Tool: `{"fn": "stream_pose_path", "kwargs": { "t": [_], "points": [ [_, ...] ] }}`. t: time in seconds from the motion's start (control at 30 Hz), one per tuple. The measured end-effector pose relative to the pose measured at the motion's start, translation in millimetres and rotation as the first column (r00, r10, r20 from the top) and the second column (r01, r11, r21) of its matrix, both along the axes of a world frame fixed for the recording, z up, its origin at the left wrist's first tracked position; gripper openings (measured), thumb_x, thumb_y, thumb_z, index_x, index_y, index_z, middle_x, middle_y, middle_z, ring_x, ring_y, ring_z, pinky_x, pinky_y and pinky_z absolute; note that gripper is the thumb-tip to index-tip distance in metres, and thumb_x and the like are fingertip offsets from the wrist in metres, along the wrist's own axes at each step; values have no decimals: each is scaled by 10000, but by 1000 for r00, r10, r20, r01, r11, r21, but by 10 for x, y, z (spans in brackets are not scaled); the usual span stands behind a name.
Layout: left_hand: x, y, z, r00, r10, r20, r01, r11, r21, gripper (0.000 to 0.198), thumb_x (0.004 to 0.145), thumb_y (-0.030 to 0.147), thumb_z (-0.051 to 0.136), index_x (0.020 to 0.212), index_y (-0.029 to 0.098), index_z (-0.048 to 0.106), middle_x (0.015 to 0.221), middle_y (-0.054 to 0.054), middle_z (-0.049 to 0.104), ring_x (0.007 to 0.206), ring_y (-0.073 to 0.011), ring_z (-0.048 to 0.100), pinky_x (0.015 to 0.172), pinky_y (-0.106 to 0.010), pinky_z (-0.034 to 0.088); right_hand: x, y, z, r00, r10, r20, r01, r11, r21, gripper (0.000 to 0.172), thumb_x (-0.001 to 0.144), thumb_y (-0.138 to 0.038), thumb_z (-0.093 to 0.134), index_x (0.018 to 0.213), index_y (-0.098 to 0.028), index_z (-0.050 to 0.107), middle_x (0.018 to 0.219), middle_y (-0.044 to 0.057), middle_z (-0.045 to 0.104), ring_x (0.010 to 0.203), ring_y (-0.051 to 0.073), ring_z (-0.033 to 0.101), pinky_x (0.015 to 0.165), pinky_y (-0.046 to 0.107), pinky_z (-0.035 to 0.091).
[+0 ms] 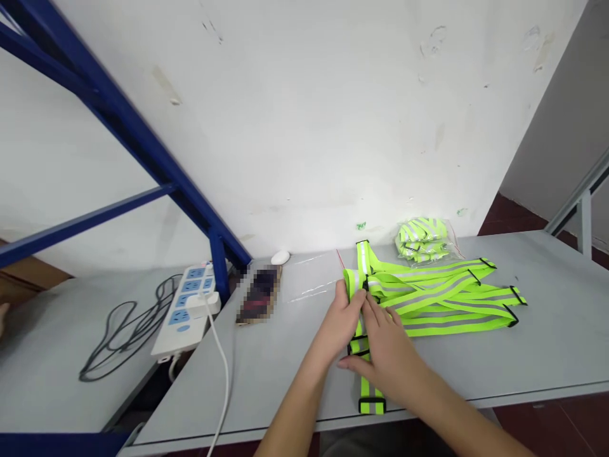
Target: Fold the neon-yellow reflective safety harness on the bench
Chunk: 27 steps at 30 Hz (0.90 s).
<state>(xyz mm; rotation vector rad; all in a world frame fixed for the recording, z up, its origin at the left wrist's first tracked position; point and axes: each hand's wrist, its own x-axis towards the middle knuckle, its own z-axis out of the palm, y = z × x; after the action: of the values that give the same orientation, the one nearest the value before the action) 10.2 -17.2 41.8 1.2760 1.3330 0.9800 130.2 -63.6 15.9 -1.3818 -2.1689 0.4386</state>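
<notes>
The reflective vest [428,298] lay near the middle of the grey table [547,343], with 1 strap running toward the person and ending right at the near edge. The left hand [340,317] pinched that strap's left edge where the bands met. The right hand [387,349] lay flat and unclenched on the same strap, pressing it down.

The likely trouble was twofold. The loose near end could slide off the edge if the pressing hand lifted. The long bands fanned out to the right overlapped freely, so a pull could twist or tangle them.

The vest was bright yellow-green with silver-grey stripes and black end pieces. Beyond it, by the wall [333,127], sat a clear bag of folded vests [423,238]. To the left lay a phone [259,295], then a power strip [185,311] beside a blue rack [143,158].
</notes>
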Motion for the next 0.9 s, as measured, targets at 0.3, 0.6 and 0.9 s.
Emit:
{"fn": "stream_pose_path", "kwargs": {
  "t": [0.3,0.6,0.9],
  "points": [
    [108,-311,87,955,-135,263,195,956,-219,514,852,585,525,1267,292,446,1352,-71,542,1318,-258,441,1060,-379,376,217,-99,-32,991,-85,-104,82,996,-35,865,706,-541,699,1395,-140,361,1427,215,456,1331,398,390,1028,599,330],
    [161,-391,293,871,-459,176,489,847,-209,744,862,530,556,1497,276,262,1460,-51,455,1354,-281,388,1112,-442,344,554,-314,38,978,-149,-146,170,974,150,648,793,-175,536,1407,-141,332,1315,187,562,1210,326,522,960,499,407],
    [138,-24,337,775,-558,-297,568,821,-60,502,869,496,546,1311,257,521,1031,-44,674,853,-202,646,825,-355,529,906,-419,15,812,-194,-551,152,981,-122,407,892,-135,446,1279,-235,520,1110,51,659,928,188,615,829,299,493]
  ]
}}
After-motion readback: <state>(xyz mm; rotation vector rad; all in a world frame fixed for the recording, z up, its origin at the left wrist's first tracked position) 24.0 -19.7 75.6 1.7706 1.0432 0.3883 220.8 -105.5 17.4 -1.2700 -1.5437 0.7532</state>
